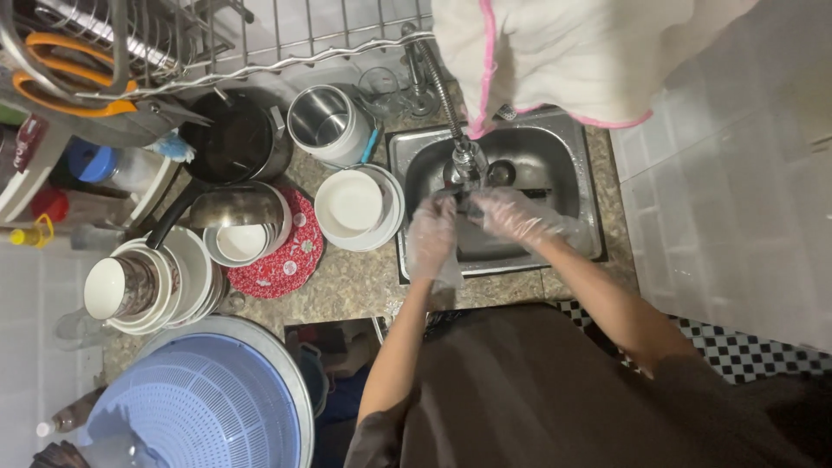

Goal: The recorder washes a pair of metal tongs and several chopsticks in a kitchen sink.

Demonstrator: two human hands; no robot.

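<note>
Fingers (444,208) of both gloved hands meet under flexible metal faucet (466,160), pinched on small dark item (466,204), kind unclear. Left hand (431,236), right hand (513,217) stay over small steel sink (568,147), so water falls inside. Stacked white plates (354,208) crowd speckled stone surface (355,282) at sink's left edge; little free room.

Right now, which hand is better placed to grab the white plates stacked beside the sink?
Left. The left hand hovers at the steel sink's left edge, nearest the stacked white plates; the right hand is farther.
</note>
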